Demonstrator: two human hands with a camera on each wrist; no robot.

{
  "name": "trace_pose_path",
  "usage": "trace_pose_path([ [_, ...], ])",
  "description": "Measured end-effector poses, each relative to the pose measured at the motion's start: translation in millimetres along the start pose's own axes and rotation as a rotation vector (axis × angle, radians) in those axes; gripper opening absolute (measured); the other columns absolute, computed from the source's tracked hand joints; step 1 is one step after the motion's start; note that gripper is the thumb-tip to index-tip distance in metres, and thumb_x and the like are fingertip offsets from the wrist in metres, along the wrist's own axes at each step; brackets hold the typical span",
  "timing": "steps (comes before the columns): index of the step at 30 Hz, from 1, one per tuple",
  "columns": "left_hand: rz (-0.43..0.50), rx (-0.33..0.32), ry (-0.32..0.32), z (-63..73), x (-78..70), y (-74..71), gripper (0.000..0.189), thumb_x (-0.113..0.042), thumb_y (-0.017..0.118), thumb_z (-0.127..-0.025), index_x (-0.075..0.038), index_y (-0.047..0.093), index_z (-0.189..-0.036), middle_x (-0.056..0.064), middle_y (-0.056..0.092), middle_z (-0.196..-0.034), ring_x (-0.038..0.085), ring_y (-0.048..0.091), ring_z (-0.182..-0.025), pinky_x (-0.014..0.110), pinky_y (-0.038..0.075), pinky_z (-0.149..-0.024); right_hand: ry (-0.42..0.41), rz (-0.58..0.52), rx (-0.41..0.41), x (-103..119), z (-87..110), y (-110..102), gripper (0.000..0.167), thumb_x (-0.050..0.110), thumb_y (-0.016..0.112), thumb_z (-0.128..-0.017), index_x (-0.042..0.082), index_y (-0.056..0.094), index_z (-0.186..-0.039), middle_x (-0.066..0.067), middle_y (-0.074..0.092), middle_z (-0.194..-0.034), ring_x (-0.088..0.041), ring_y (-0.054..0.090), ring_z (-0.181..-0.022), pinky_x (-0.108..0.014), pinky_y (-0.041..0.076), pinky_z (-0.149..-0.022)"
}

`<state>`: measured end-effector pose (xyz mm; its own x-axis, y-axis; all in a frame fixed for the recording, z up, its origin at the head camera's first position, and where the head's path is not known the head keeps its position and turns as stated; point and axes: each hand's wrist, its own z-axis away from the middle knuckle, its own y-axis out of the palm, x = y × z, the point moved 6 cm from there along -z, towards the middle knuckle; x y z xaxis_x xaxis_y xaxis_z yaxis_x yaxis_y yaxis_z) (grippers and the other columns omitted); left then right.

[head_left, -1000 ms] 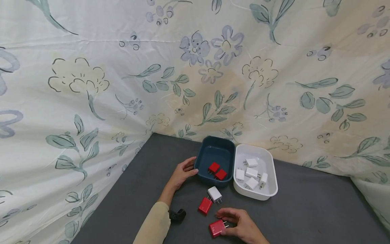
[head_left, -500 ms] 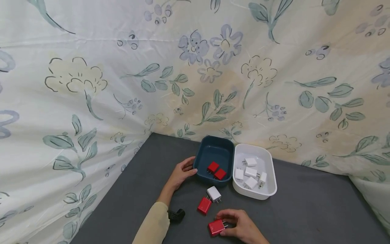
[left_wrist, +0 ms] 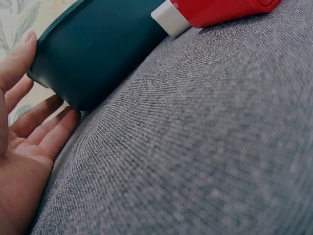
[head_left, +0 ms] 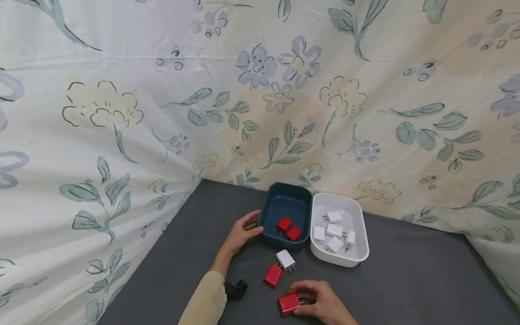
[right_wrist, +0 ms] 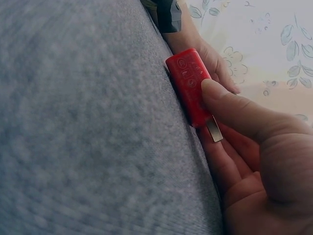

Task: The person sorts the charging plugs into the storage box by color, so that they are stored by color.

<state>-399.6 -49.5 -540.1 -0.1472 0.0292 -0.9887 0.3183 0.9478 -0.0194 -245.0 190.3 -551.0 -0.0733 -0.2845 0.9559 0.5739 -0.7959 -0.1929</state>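
Note:
At the front of the table my right hand (head_left: 322, 301) pinches a red wall charger (head_left: 289, 304) by the edges near its metal prongs. In the right wrist view, the thumb lies on the side of this red charger (right_wrist: 190, 84), with the other fingers below the prongs. My left hand (head_left: 242, 232) rests against the left side of a dark blue bin (head_left: 266, 235), its fingers loosely extended. Inside that bin are two red chargers (head_left: 293, 233). Between bin and right hand, another red charger (head_left: 273, 276) touches a white charger (head_left: 285, 260) on the table.
A white bin (head_left: 363, 243) stands against the blue bin's right side and holds several white chargers (head_left: 335, 230). Dark grey cloth (head_left: 406, 280) covers the table. Floral fabric (head_left: 260, 135) hangs behind and at the left. A black device (head_left: 235, 289) sits at my left wrist.
Both hands and all the chargers stay where they were. Only the head view shifts very slightly.

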Motion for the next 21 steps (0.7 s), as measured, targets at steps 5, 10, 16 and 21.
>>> trace_pose_path([
  [5,0.008,0.003,0.003,-0.5,1.5,-0.4,0.06,-0.019,0.069,-0.091,-0.014,0.044,-0.146,0.019,0.049,-0.145,0.035,0.051,-0.13,0.038,0.05,-0.099,-0.008,-0.015,-0.022,1,0.1,-2,0.049,0.015,0.081,-0.079,0.003,0.064,-0.124,-0.014,0.066,-0.121,-0.022,0.065,-0.104,-0.029,0.055,-0.088],
  [10,0.01,0.008,0.001,-0.9,2.7,-1.5,0.06,-0.017,0.068,-0.092,-0.013,0.043,-0.147,0.02,0.049,-0.145,0.036,0.051,-0.13,0.037,0.051,-0.099,-0.013,-0.026,-0.06,0,-0.6,-4,0.05,0.017,0.082,-0.078,0.002,0.065,-0.122,-0.014,0.068,-0.119,-0.02,0.066,-0.104,-0.027,0.056,-0.087],
  [16,0.017,0.011,0.01,-2.3,2.1,-1.3,0.061,-0.021,0.07,-0.091,-0.015,0.044,-0.147,0.018,0.05,-0.145,0.032,0.053,-0.129,0.035,0.051,-0.098,-0.067,-0.051,-0.121,9,1.3,-7,0.054,0.017,0.082,-0.077,-0.005,0.062,-0.123,-0.018,0.067,-0.118,-0.016,0.068,-0.101,-0.027,0.056,-0.087],
  [21,0.015,0.021,0.01,-1.7,1.3,-0.8,0.063,-0.019,0.069,-0.091,-0.013,0.043,-0.147,0.02,0.049,-0.145,0.035,0.053,-0.129,0.035,0.052,-0.097,-0.055,-0.074,-0.204,16,3.5,-13,0.059,0.017,0.083,-0.076,-0.005,0.059,-0.126,-0.017,0.066,-0.119,-0.016,0.067,-0.1,-0.027,0.056,-0.087],
])
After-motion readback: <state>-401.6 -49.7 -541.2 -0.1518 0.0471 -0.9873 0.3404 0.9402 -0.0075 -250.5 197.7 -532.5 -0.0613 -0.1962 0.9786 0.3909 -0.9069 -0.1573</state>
